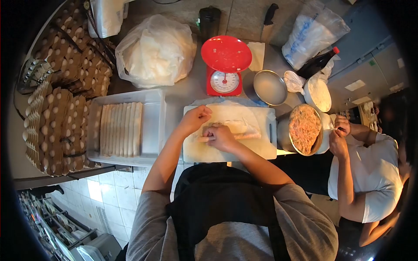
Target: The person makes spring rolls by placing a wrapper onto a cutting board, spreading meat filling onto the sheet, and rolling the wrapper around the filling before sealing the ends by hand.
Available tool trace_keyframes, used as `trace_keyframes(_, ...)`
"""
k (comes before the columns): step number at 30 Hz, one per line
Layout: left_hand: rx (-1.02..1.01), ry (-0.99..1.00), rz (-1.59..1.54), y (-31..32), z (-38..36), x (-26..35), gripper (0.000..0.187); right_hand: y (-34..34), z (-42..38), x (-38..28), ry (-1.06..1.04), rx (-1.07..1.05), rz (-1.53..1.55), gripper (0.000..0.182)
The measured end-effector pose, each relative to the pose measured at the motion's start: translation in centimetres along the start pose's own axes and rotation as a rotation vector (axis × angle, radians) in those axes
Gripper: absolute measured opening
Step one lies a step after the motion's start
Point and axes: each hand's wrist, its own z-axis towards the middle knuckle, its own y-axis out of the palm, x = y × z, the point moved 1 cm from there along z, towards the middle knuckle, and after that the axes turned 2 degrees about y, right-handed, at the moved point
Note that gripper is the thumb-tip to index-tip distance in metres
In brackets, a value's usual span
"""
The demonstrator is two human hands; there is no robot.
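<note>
A white cutting board (193, 152) lies in front of me with thin pale wrapper sheets (244, 117) on it. My right hand (221, 137) presses down on a pale filled roll (248, 136) along the board, its fingers curled over the roll's left part. Above the board's upper left, my left hand (198, 118) is closed with fingertips together. Whatever may be between those fingertips is too small to make out. Left of the board, a clear plastic tub (153, 126) holds several finished rolls (122, 129) side by side.
A red scale (224, 82) stands behind the board. To the right are a pot of pinkish filling (305, 129), a metal bowl (270, 88) and a co-worker's hands (340, 130). Stacked egg trays (58, 130) fill the left; a large plastic bag (156, 52) sits behind the tub.
</note>
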Motion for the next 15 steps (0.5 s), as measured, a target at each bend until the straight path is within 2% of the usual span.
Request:
trace_keyframes(3,-0.031,-0.046,-0.023,0.9,0.5,-0.2,0.014,0.0,0.5,-0.2,-0.032,0.01,-0.075,0.032)
trace_keyframes(6,-0.014,0.054,-0.048,2.2,1.3,-0.1,0.014,1.1,0.3,-0.8,0.041,0.012,0.0,0.031)
trace_keyframes(9,-0.139,-0.065,-0.007,3.9,1.8,1.0,0.018,0.4,-0.5,1.2,0.014,-0.009,0.015,0.035)
trace_keyframes(10,-0.124,0.126,0.111,4.5,2.3,0.8,0.02,-0.5,-1.0,1.9,-0.014,-0.008,-0.013,0.036)
trace_keyframes(12,-0.076,0.507,0.333,5.7,2.9,-0.2,0.023,-4.5,-2.7,4.6,0.058,-0.16,0.118,0.037)
trace_keyframes(15,-0.106,0.536,0.465,5.8,2.5,-0.1,0.03,-9.6,-5.7,6.2,0.078,-0.134,-0.104,0.037)
